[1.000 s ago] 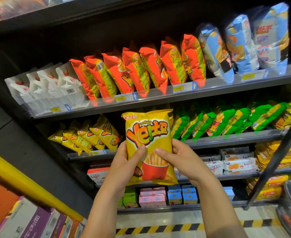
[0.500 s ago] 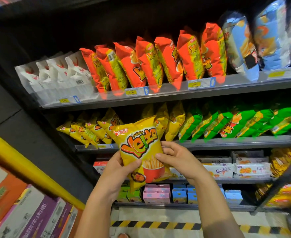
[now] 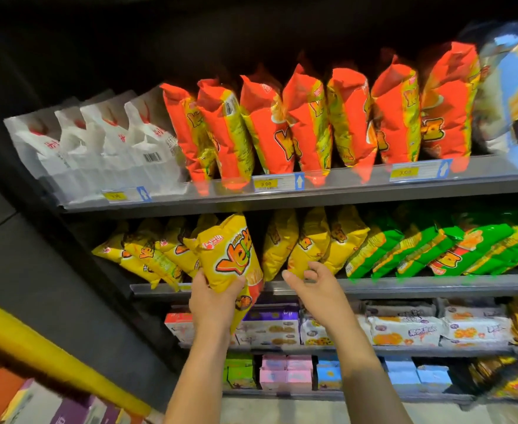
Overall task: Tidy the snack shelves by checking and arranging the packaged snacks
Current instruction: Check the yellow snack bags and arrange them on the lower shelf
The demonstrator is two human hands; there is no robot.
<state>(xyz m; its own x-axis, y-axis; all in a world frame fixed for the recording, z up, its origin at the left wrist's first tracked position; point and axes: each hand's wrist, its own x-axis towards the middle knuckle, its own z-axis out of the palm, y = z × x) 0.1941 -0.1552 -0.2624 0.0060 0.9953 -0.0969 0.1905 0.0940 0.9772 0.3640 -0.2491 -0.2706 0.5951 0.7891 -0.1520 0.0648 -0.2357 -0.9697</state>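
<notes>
L hand (image 3: pixel 212 296) is gripping the yellow chip bag (image 3: pixel 230 255) by its lower half, fingers & thumb wrapped round it. The bag is sitting tilted, its top poking into the gap in the yellow row on the 2nd shelf (image 3: pixel 404 287), btw the left yellow bags (image 3: pixel 147 252) & the right yellow bags (image 3: pixel 312 240). R hand (image 3: pixel 312 286) is hovering at the shelf lip just under the right ones, fingers loosely bent, holding nothing. Further right the green bags (image 3: pixel 435 249) are leaning; above, the orange bags (image 3: pixel 297 123) are standing.
</notes>
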